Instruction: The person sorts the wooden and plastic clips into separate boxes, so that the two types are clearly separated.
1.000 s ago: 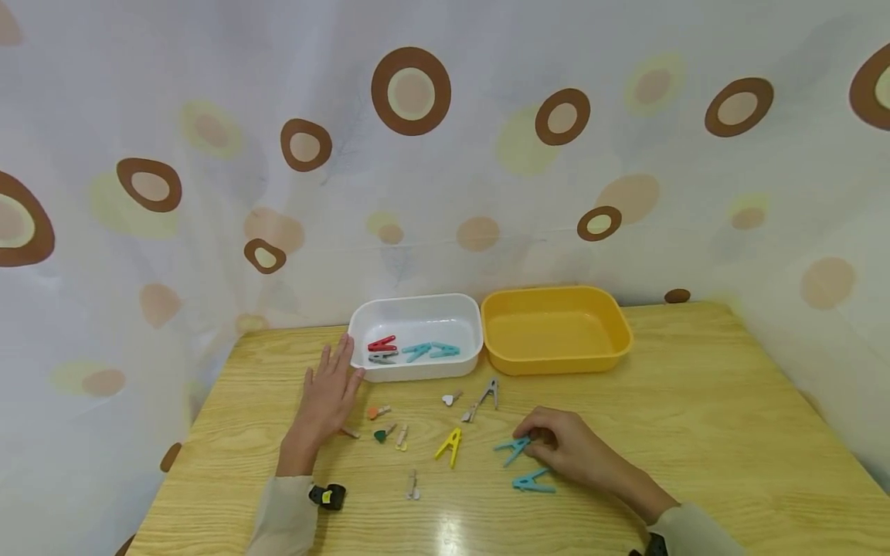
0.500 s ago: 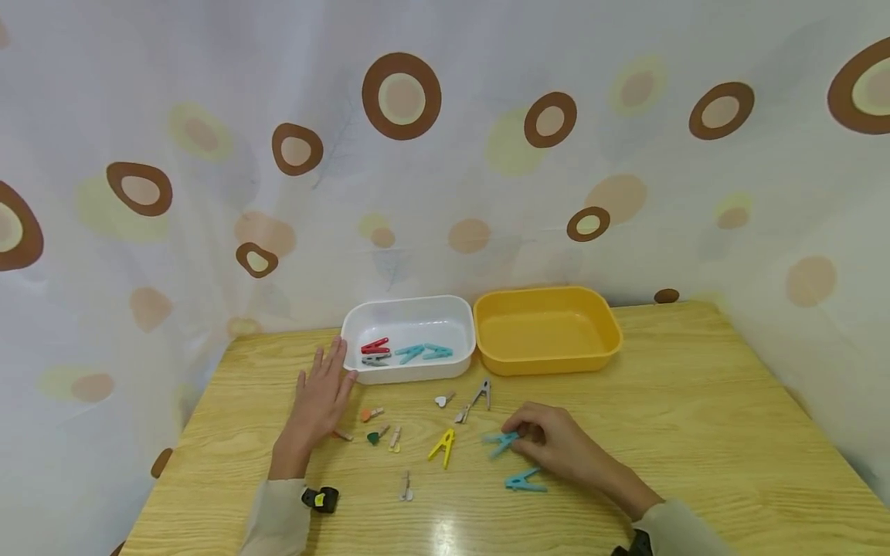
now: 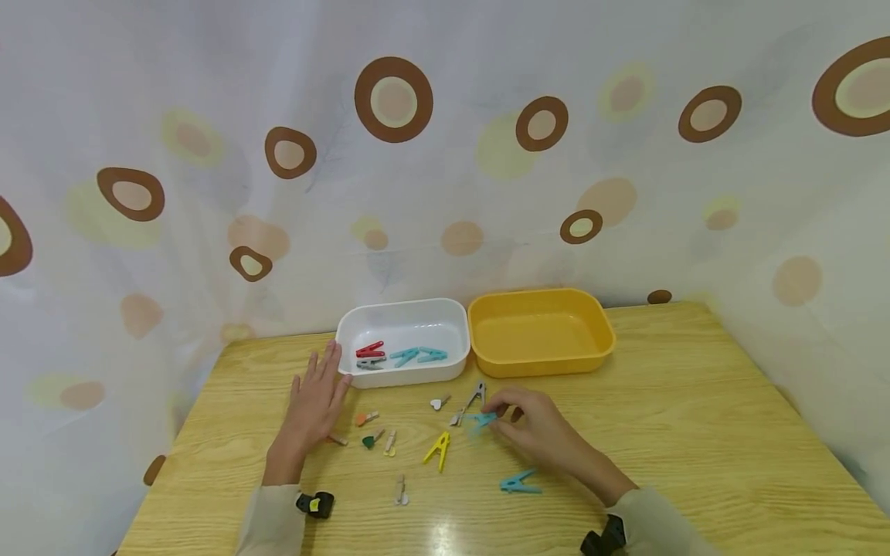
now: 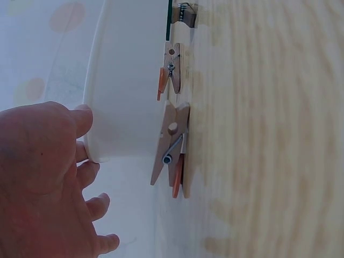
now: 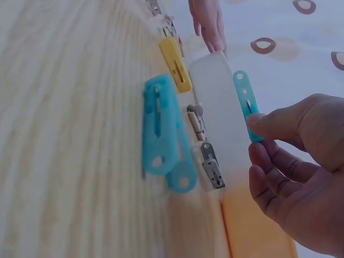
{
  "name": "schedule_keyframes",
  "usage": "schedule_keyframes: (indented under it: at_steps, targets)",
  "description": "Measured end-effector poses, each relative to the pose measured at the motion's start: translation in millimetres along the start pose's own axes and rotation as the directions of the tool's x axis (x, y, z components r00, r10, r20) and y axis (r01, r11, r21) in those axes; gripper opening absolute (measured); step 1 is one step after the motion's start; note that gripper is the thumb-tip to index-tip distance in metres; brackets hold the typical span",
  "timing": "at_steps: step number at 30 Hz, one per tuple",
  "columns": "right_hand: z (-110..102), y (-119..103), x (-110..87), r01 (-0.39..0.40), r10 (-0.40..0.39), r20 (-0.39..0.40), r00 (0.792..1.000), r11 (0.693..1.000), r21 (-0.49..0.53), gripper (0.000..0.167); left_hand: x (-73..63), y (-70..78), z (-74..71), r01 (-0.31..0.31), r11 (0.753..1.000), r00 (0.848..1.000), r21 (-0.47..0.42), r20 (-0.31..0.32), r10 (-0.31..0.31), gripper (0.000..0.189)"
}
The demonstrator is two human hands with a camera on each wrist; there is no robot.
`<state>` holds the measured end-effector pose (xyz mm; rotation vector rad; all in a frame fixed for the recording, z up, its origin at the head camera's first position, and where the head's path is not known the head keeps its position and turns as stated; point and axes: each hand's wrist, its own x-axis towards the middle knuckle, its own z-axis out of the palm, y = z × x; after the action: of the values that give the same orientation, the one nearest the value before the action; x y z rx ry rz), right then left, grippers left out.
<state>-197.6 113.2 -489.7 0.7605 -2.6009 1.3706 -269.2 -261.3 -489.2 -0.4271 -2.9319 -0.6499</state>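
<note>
My right hand (image 3: 538, 428) pinches a light-blue plastic clothespin (image 5: 244, 94) between thumb and fingers, held up off the table near the grey clothespin (image 3: 477, 395). A second light-blue clothespin (image 3: 520, 483) lies below that hand. My left hand (image 3: 313, 401) rests with spread, straight fingers at the left end of the white tray (image 3: 403, 378); in the left wrist view its thumb and a finger (image 4: 81, 119) touch the tray's edge. Inside the tray are a red clothespin (image 3: 370, 350), a grey clothespin (image 3: 371, 363) and two light-blue clothespins (image 3: 405, 356).
An orange-yellow tray (image 3: 542, 368) stands against the white one. A yellow clothespin (image 3: 438, 450) lies mid-table. Several small wooden clothespins with coloured decorations, such as one with an orange piece (image 3: 367, 418) and one with a green piece (image 3: 372, 439), lie between the hands.
My right hand has lifted the light-blue clothespin and carried it up and to the left, toward the trays. The left hand stays at the white tray. The head view shifts slightly.
</note>
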Motion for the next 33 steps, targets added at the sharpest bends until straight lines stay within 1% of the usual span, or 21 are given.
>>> schedule_keyframes:
  at_steps: [4,11,19,22,28,33]
  targets:
    - [2,-3,11.0,0.021,-0.021,-0.025,0.999,1.0,-0.017,0.018,0.7,-0.1,0.9,-0.003,1.0,1.0,-0.007,0.0,0.003,0.063]
    - [7,-12,32.1,0.048,-0.05,-0.062,0.997,0.998,-0.037,0.019,0.8,0.3,1.4,0.008,1.0,1.0,0.008,0.006,-0.008,0.063]
    - [12,-24,61.8,0.095,-0.098,-0.09,0.991,0.995,-0.029,0.019,1.5,-0.9,2.3,0.007,1.0,1.0,0.006,-0.003,-0.007,0.063]
    - [14,-25,73.3,0.11,-0.113,-0.098,0.989,0.993,-0.034,0.016,2.3,-1.1,2.7,0.008,1.0,1.0,0.006,-0.001,-0.008,0.063]
    - [20,-26,93.5,0.12,-0.121,-0.116,0.986,0.993,-0.013,0.014,3.2,-0.6,1.8,0.006,1.0,1.0,0.001,0.009,-0.006,0.063]
    - [28,-22,110.8,0.129,-0.131,-0.124,0.984,0.991,-0.026,0.014,2.7,-0.4,0.3,0.012,1.0,1.0,0.004,0.015,-0.012,0.063]
